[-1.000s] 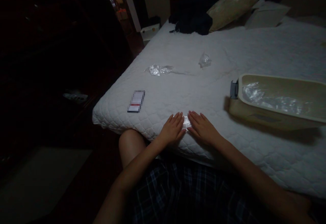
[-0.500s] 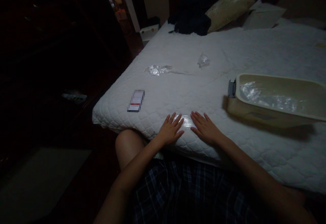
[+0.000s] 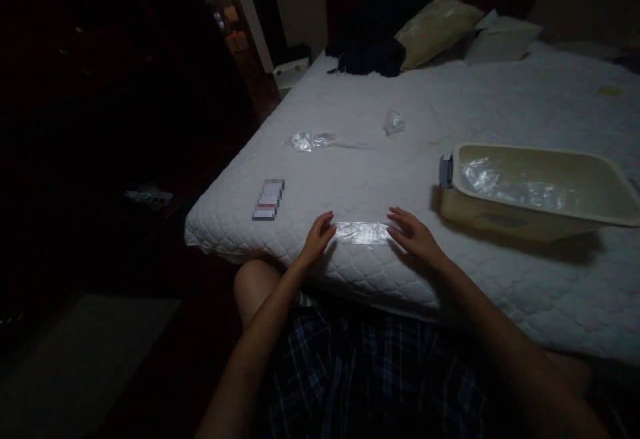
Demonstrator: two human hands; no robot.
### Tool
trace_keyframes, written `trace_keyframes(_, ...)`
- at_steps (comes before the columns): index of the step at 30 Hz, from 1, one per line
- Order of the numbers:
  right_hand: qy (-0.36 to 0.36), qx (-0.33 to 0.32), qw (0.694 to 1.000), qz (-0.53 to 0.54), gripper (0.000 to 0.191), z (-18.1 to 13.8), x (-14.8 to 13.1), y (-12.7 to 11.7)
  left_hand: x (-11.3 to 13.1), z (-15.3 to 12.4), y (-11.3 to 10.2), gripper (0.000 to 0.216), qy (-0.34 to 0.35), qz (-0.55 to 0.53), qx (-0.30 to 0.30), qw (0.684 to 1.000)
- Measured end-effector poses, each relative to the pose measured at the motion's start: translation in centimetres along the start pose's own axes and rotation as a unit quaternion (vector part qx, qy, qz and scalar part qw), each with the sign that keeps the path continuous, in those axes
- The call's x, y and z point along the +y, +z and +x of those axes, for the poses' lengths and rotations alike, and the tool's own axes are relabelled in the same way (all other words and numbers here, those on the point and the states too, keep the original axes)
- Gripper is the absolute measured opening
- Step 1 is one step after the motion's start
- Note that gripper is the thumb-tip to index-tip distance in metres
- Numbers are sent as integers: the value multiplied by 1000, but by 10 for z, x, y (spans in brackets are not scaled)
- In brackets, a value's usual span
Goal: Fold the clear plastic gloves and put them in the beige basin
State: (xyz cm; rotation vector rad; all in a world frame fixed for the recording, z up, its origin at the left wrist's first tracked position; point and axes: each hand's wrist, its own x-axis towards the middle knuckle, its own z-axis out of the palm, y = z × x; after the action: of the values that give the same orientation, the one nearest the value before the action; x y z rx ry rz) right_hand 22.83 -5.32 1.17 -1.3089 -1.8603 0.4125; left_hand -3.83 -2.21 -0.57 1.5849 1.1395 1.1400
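A clear plastic bag (image 3: pixel 363 232), folded into a flat shiny strip, lies on the white quilted bed near its front edge. My left hand (image 3: pixel 319 238) is at the strip's left end, its fingers slightly curved with a gap between thumb and fingers. At the right end is my right hand (image 3: pixel 415 236), thumb low by the plastic and fingers raised apart from it. Whether the fingertips touch the plastic is hard to tell in the dim light.
To the right stands a cream plastic bin (image 3: pixel 520 222) with clear plastic inside. A pixelated phone-like rectangle (image 3: pixel 269 199) lies left. Farther back are crumpled clear plastic (image 3: pixel 310 140), another crumpled piece (image 3: pixel 394 122), a pillow (image 3: pixel 440 29) and dark cloth (image 3: pixel 373 32).
Both hands, earlier flat on the plastic, have lifted and moved apart to its two ends. More of the shiny strip now shows between them.
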Motion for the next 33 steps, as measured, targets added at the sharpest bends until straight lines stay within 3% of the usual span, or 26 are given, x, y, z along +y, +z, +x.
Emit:
trace_keyframes(3, -10, 23, 996, -80, 27, -5, -30, -4, 5, 11, -6, 24, -58, -60, 74, 994)
trace_keyframes(7, -50, -126, 962, -235, 33, -15, -65, 11, 9, 23, -13, 19, -116, -132, 116, 978)
trace_keyframes(11, -62, -191, 913, -355, 30, -15, -74, 29, 6, 24, -18, 21, -141, -190, 117, 965)
trace_keyframes(15, -84, -190, 899, -385, 32, -5, -70, 31, 3, 18, -19, 22, -131, -193, 104, 967)
trace_keyframes(20, -118, -166, 914, -352, 23, 8, -48, 28, 3, 16, -17, 18, -127, -200, 113, 965)
trace_keyframes(23, -145, -126, 949, -251, 23, 14, -28, 30, 4, 15, -16, 18, -125, -196, 111, 966)
trace_keyframes(27, -130, -86, 983, -97, 21, 20, -10, 35, 1, 14, -16, 19, -113, -165, 100, 975)
trace_keyframes(29, -119, -88, 988, -55, 19, 21, -8, 37, -2, 12, -15, 18, -85, -103, 98, 986)
trace_keyframes(33, -92, -82, 992, -6, 19, 20, -6, 41, -3, 8, -11, 20, 44, 116, 59, 990)
